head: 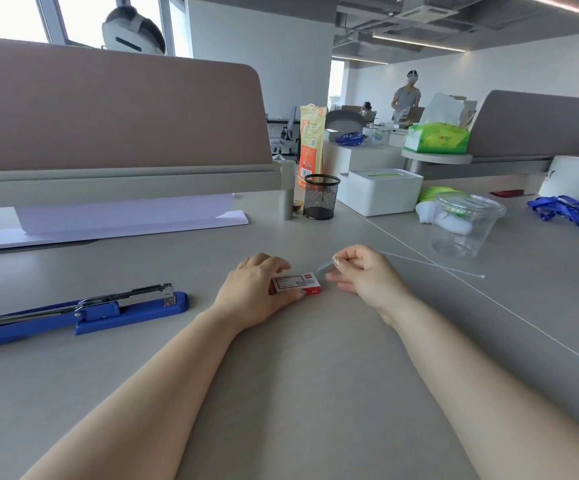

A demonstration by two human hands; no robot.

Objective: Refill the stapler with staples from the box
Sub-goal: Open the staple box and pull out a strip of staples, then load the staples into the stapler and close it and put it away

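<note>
A small red and white staple box lies flat on the grey desk in the middle. My left hand rests over its left end and holds it down. My right hand sits just right of the box, thumb and forefinger pinched on a thin silvery strip of staples that points toward the box's far right corner. The long blue stapler lies at the left with its metal top arm raised open, well apart from both hands.
A black mesh pen cup and a white lidded box stand behind the hands. A clear plastic jar is at the right, with blue lanyards beyond. White paper lies under the desk partition at the left.
</note>
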